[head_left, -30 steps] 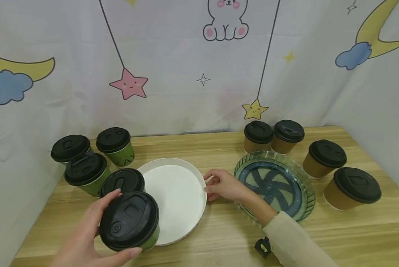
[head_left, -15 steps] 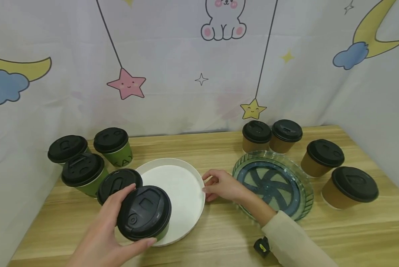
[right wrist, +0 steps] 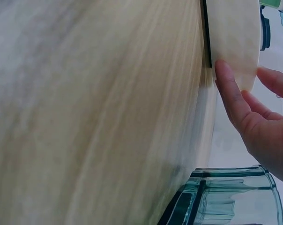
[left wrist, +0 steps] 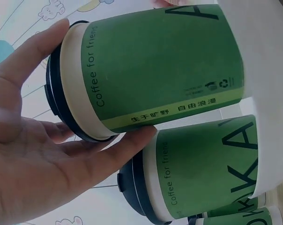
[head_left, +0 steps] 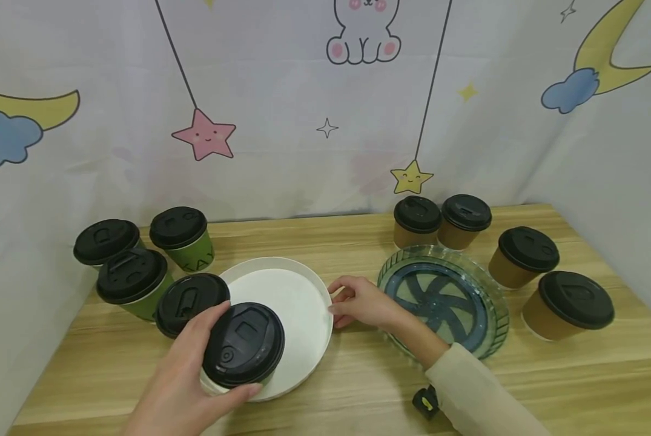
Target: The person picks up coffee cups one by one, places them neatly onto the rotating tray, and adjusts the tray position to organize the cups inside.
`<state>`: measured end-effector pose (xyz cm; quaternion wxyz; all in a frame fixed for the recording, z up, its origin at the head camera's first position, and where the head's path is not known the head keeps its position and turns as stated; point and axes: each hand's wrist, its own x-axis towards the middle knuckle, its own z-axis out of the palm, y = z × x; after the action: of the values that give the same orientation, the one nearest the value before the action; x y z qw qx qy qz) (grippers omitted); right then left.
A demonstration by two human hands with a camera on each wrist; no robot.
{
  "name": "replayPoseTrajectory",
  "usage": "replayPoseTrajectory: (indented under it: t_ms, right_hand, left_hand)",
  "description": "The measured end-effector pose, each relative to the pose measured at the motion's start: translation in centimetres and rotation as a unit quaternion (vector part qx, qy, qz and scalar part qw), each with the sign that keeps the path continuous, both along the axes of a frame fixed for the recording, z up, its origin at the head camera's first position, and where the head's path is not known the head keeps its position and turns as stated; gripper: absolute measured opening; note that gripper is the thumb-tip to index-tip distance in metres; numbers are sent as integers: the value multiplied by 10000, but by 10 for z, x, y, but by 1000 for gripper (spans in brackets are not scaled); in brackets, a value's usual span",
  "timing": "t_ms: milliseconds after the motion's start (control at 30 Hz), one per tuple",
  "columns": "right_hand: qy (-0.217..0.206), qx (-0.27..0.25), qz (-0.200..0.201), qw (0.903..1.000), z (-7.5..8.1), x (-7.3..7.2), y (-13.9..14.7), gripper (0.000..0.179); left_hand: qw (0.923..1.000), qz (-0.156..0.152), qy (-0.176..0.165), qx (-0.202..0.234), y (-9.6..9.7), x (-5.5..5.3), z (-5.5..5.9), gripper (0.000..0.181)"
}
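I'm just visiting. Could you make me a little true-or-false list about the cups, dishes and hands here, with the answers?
1. The left hand grips a green cup. True.
2. That green cup has no lid. False: a black lid covers it.
3. The right hand touches the white plate. True.
4. The glass dish stands apart from the white plate. True.
5. The glass dish holds cups. False: the brown cups near it stand on the table.

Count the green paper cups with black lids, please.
5: one cup in the left hand; left of the round white tray, two back cups, a middle cup, a front cup.
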<state>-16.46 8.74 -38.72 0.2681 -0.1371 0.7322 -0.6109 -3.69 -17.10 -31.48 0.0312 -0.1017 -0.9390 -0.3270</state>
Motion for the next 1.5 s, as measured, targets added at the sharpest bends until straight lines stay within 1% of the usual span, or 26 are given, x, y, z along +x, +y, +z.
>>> replayPoseTrajectory:
  t_ms: [100, 233, 467, 667, 867, 1033, 1100, 1233, 1500]
  right_hand:
    - [-3, 9, 20, 10000, 0, 0, 0, 32]
    - [-26, 10, 23, 10000, 1, 0, 0, 33]
    - [-46, -5, 33, 10000, 2, 0, 0, 33]
    - [-20, 14, 2, 10000, 1, 0, 0, 32]
    - [-20, 11, -2, 10000, -1, 0, 0, 32]
    - [-24, -10, 6, 10000, -1, -1, 0, 32]
    - [-24, -13, 9, 10000, -1, 0, 0, 32]
    - [-19, -14, 17, 10000, 0, 0, 0, 32]
    - [-9, -5, 13, 10000, -1, 0, 0, 33]
  left_hand:
    - [10000, -28, -2, -57, 1, 0, -2, 102]
    - [9998, 39, -86, -163, 3, 1, -4, 102]
    - [9997, 27, 38, -235, 2, 1, -6, 101]
    - [9994, -6, -112, -326, -1, 1, -7, 103]
    - [9991, -49, -101, -402, -2, 2, -6, 103]
    - [9988, -147, -183, -439, -5, 4, -6, 102]
    - [9985, -152, -260, -447, -6, 3, -6, 102]
    - [9986, -132, -303, -404, -7, 2, -7, 101]
    - [9978, -123, -471, -455, -8, 1, -7, 101]
